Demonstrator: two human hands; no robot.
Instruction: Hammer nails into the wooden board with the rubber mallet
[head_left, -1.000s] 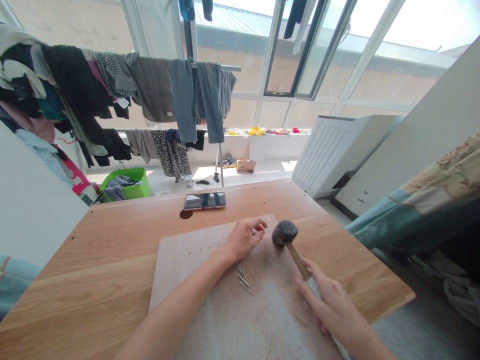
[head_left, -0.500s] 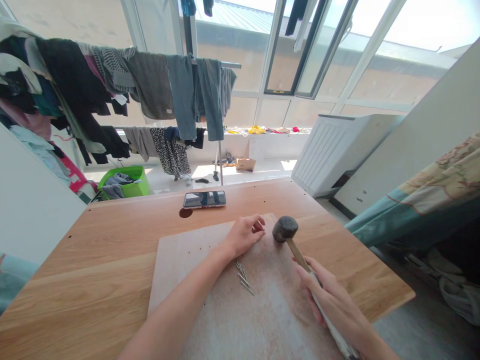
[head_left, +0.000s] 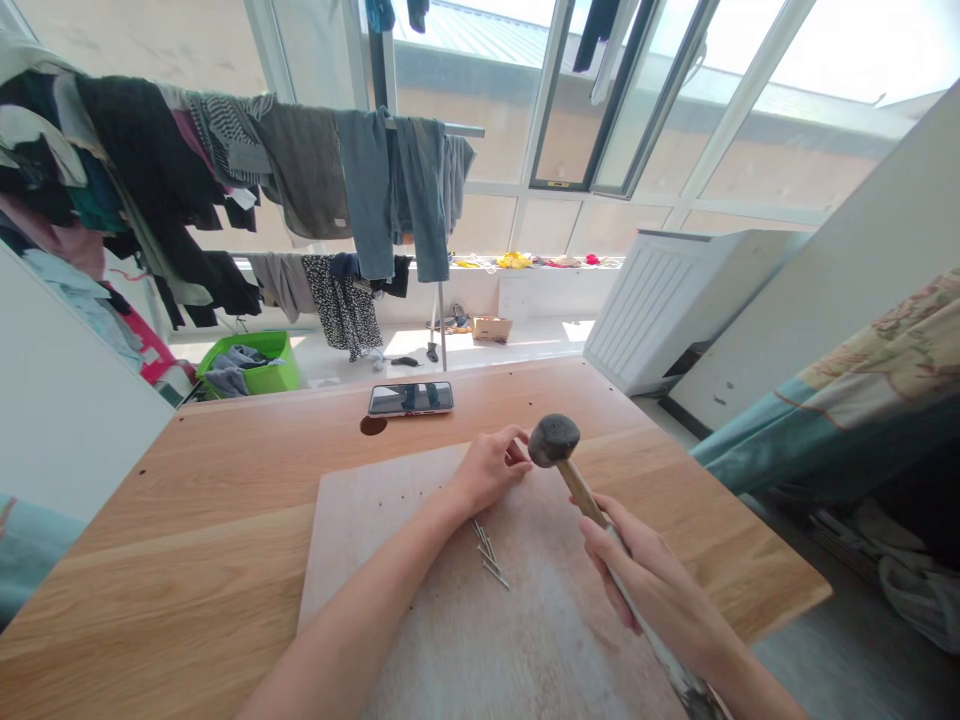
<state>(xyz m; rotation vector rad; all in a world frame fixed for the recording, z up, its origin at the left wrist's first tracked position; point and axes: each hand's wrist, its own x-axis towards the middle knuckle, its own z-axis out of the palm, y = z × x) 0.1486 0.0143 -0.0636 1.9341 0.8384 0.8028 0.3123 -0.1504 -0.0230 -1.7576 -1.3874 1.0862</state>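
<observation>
My right hand [head_left: 634, 560] is wrapped round the handle of a rubber mallet [head_left: 555, 440]. Its black head is raised close to the fingers of my left hand [head_left: 499, 462]. That left hand rests at the far edge of a pale wooden board [head_left: 450, 650], fingers curled in a pinch; whatever is between the fingertips is too small or hidden to make out. Several loose nails [head_left: 489, 555] lie on the board beside my left wrist. Small dark holes or nail heads dot the board left of that hand.
The board lies on a wooden table [head_left: 187, 540]. A smartphone [head_left: 411, 398] sits near the table's far edge, by a round hole. Beyond are a green tub [head_left: 281, 372] with clothes, a rack of hanging laundry [head_left: 315, 180] and a white cabinet-like box [head_left: 645, 310].
The mallet head has moved up and left, nearer my left fingers, and my right hand has shifted slightly the same way. My left hand stays in its place.
</observation>
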